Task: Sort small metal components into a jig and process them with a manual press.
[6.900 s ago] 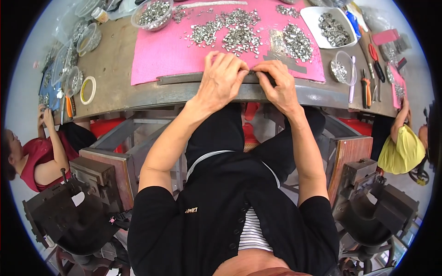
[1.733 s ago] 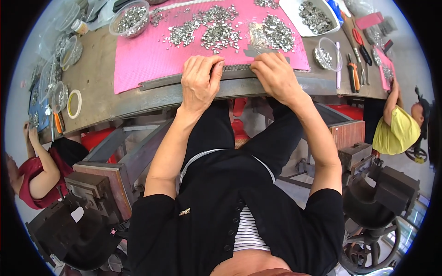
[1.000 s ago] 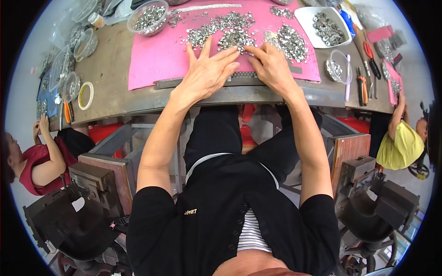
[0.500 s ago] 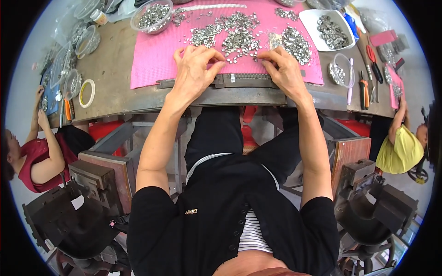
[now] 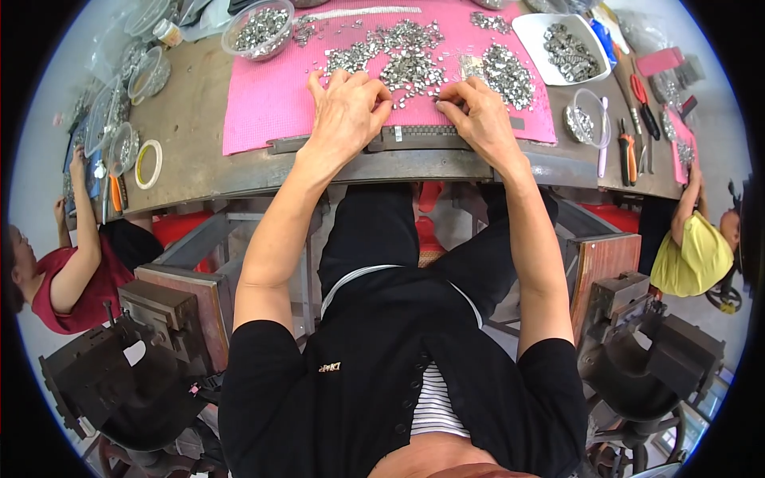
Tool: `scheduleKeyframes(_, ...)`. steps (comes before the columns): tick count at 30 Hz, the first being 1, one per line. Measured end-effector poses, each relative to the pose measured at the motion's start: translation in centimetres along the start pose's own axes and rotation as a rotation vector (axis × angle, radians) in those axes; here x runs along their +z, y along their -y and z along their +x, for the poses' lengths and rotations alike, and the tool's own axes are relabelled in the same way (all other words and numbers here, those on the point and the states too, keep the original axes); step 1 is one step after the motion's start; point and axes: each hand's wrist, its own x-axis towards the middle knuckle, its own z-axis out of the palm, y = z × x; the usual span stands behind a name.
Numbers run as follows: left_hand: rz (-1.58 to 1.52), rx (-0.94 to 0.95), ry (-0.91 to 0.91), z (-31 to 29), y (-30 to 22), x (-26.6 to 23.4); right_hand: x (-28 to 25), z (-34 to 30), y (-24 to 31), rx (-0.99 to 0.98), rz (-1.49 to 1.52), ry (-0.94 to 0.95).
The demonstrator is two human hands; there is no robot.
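Observation:
A pink textured mat [image 5: 259, 107] lies on the bench in front of me, with heaps of small shiny metal pieces [image 5: 412, 72] spread over it. Along the near edge sits a dark metal bar with a row of slots or segments [image 5: 430, 137]. My left hand [image 5: 348, 111] is above the bar's left part, thumb and forefinger pinched together; what they hold, if anything, is too small to tell. My right hand [image 5: 478, 118] hovers over the bar's right part, its fingers closed in a pinch near the heap's edge, their contents also unclear.
A clear tub of metal pieces [image 5: 259, 33] stands at the back left, a white tray [image 5: 530, 40] at the back right. Pliers [image 5: 628, 155] and a small clear cup [image 5: 586, 119] lie to the right, a tape roll [image 5: 149, 164] to the left. Co-workers sit at both sides.
My right hand has shifted slightly left, its thumb and fingers drawing closer together. My left thumb and forefinger have closed up. The co-worker on the left has moved their arms.

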Motion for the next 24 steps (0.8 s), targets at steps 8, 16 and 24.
scheduleKeyframes(8, -0.038, -0.028, 0.068, 0.3, 0.2, -0.3, 0.8, 0.2, -0.1, -0.148, -0.216, -0.075)
scheduleKeyframes(16, -0.123, -0.021, 0.036, -0.1, -1.1, -0.5, 0.2, -0.2, -0.1, -0.110, -0.124, -0.031)
scheduleKeyframes(24, -0.030, 0.013, -0.069, -0.2, -1.3, 1.0, 0.2, -0.1, -0.4, -0.034, -0.060, 0.019)
